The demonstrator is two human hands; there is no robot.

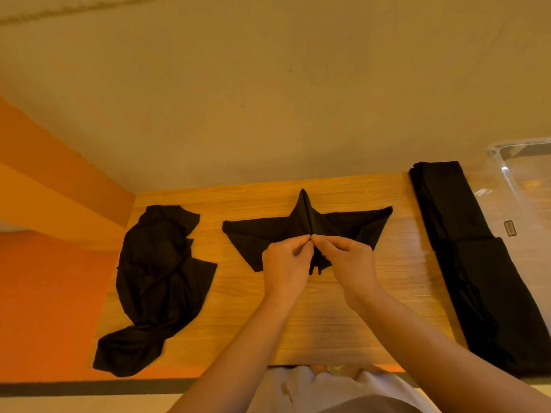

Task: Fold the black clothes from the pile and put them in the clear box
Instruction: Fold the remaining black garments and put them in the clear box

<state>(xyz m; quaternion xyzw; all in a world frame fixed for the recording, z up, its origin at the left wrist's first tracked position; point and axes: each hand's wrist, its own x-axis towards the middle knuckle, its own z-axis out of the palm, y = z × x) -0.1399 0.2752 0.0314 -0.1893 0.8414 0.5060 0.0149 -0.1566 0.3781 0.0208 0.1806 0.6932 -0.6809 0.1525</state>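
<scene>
Head view: left hand (284, 268) and right hand (347, 260) meet at the middle of a small black cloth (307, 231) on the wooden tabletop (313, 323). Each grip is grasping the cloth in a thumb-and-finger pinch, the two pinches touching. Fabric peaks into a ridge running away beyond the grips, wings spread flat to either side.

Doing it well, as I judge: keep both pinches level, draw the ridge evenly so the halves line up edge to edge, then lay flat and smooth outward before the next fold. Uneven pull would skew the corners.

Unfolded pile (158, 281) lies well to the left of the left grip, lower end hanging past the tabletop edge. Folded black stack (465, 257) sits to the right of the right grip. Clear box (524, 180) is beyond that, far right.

Hard to make out: box cut off by the frame, contents unreadable. Cloth under the palms hidden. Black on black hides the layers in pile and stack; count unclear. Small label (510, 228) beside the stack illegible.
</scene>
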